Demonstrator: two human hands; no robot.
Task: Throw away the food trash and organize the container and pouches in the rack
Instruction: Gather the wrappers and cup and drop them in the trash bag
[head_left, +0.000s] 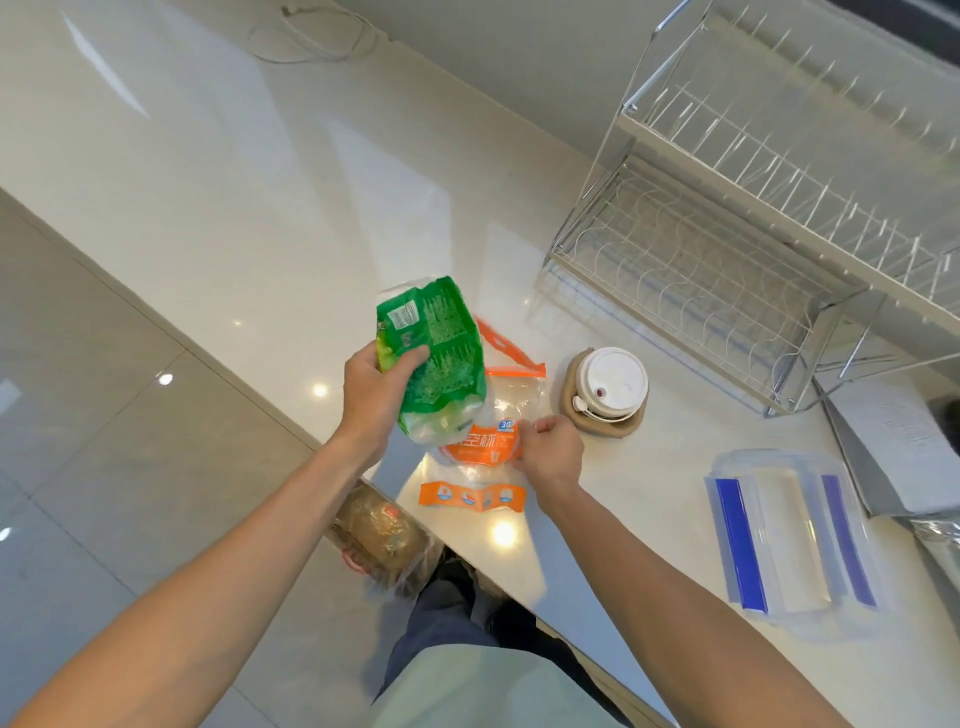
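Nearest the camera are the person's pale green shirt (467, 691) and two bare forearms reaching out over the white surface (260, 208). The left hand (376, 392) is clamped on a green bag (439, 358), fingers wrapped round its left edge, holding it up off the surface and tilted; its lower end is clear plastic. The right hand (553, 449) is down at the surface with fingers drawn together, pinching the right edge of a clear pouch (498, 436) that has an orange label and an orange zip strip along its top. The green bag hangs partly over this pouch. A second orange strip (501, 343) pokes out behind the bag, and an orange printed band (472, 496) lies flat just in front of the pouch, near the surface's edge.

Just to the right of the pouch stands a cup (613, 387) with a white lid, set on a tan base. Further right lies a clear container (795, 530) with blue clips, near the front edge. Behind the cup, well back, stands a two-tier wire rack (753, 208), its tiers bare. Below the surface's edge, on the floor by the person's legs, is a bin (379, 540) lined with clear plastic and holding wrappers. A white cable (317, 36) loops at the far end of the surface.
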